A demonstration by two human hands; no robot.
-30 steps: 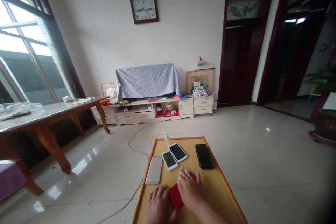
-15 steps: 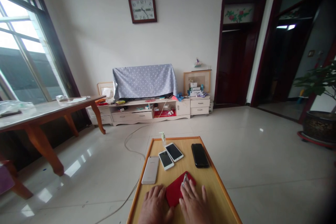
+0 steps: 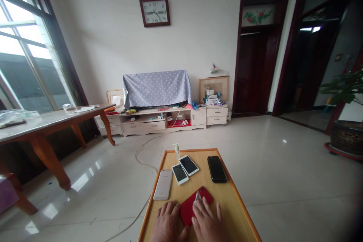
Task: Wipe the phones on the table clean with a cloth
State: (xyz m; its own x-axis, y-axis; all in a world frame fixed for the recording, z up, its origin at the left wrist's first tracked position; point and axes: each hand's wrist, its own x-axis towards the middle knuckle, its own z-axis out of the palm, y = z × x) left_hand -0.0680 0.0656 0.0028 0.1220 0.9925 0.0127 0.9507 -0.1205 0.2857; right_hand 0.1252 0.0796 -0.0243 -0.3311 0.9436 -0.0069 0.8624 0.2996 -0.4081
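The person is working with both hands low in the head camera's view, around 6 o'clock, each entering from the bottom edge of the frame. The left hand [image 3: 168, 221] is lying palm down, with its fingers stretching toward 12 o'clock and its thumb angling toward 4 o'clock. The right hand [image 3: 208, 222] is resting just beside it, at the left hand's 3 o'clock, also palm down. Its fingers [image 3: 207, 208] are fanning apart between 11 and 1 o'clock, and the index finger [image 3: 197, 207] is bending slightly at the tip and pointing toward 12 o'clock.
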